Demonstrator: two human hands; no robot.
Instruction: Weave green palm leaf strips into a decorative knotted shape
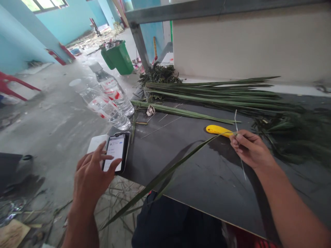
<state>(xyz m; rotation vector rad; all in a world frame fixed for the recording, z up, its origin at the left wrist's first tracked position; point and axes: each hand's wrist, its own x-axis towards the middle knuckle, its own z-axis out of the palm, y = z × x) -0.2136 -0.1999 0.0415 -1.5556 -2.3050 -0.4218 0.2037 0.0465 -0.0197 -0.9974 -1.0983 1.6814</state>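
Note:
My left hand point(94, 167) hovers over a smartphone point(117, 144) in an opened flip case at the table's left edge. Its fingers are spread and hold nothing; whether a fingertip touches the lit screen I cannot tell. Between the thumb and fingers of my right hand point(248, 146) is pinched the tip of a long green leaf blade point(178, 162), together with a thin pale wire-like strand point(236, 119). The leaf slants down left past the table's front edge. Right behind these fingers a yellow knife handle point(216, 129) lies on the dark table point(160, 148), its far end hidden.
Two water bottles point(113, 106) stand at the table's left corner. Long green leaves point(212, 94) lie along the back, with dark woven leaf pieces point(162, 74) behind and a leaf heap point(297, 127) at right. A green bin point(120, 58) and a red chair point(15, 82) stand on the littered floor.

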